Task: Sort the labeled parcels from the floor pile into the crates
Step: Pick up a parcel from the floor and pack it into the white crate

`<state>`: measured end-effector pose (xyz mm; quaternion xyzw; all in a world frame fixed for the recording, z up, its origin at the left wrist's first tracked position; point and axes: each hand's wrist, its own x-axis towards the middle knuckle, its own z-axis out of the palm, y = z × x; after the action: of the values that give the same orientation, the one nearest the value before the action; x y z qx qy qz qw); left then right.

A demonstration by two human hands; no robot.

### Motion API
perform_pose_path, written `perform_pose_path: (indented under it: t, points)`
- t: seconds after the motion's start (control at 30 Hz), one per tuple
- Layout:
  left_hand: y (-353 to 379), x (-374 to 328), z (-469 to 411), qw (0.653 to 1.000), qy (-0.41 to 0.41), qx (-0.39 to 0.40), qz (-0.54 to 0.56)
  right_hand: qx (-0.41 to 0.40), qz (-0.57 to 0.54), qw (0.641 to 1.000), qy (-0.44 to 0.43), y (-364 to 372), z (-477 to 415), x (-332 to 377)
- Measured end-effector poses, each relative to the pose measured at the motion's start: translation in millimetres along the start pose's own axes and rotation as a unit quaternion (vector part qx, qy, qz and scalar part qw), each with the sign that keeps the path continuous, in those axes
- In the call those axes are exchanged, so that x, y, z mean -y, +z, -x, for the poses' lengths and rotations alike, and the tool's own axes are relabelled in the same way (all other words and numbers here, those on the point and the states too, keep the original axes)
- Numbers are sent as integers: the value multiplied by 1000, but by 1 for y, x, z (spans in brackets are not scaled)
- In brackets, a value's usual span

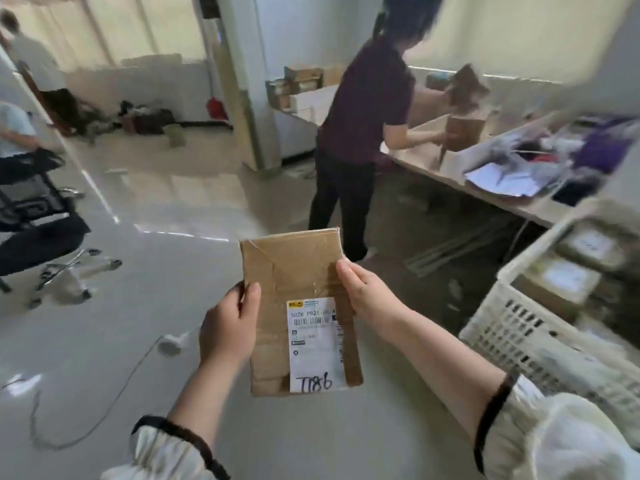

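A flat brown cardboard parcel [294, 271] is held up in front of me over the floor, its white shipping label [313, 344] facing me with handwriting at the bottom. My left hand [230, 327] grips its left edge, thumb on the front. My right hand [367, 292] grips its right edge. A white slatted plastic crate [512, 327] stands at the right, with several labeled parcels [557, 282] inside.
A person in dark clothes [363, 133] stands ahead at a long table [485, 188] handling a box. An office chair [38, 216] is at the left. A white cable with a round plug [169, 344] lies on the floor.
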<state>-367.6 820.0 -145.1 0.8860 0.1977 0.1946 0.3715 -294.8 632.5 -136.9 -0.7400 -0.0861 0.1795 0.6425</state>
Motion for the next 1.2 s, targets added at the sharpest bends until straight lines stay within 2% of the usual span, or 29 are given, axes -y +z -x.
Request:
perform_pose_path:
  t: [0.23,0.43,0.6,0.87,1.03,1.2]
  points:
    - [193,-156,-11,978,100,171,62,-190,-53,979,55,-224,27,-35]
    - [326,-268,12,935,206,274,88,-339,-94,934,68,-368,74,-57]
    - [403,-329,36,890,245,369,107,-429,-144,887,92,-435,108,-81]
    - [512,-382,29,815,234,519,108,-541,-170,811,142,-509,94,-131]
    - [591,-422,13,789,259,551,85,-572,-154,790,160,-570,67,-148]
    - [680,-449,7,769,285,573,12,-582,-162,770,205,-638,38,-190]
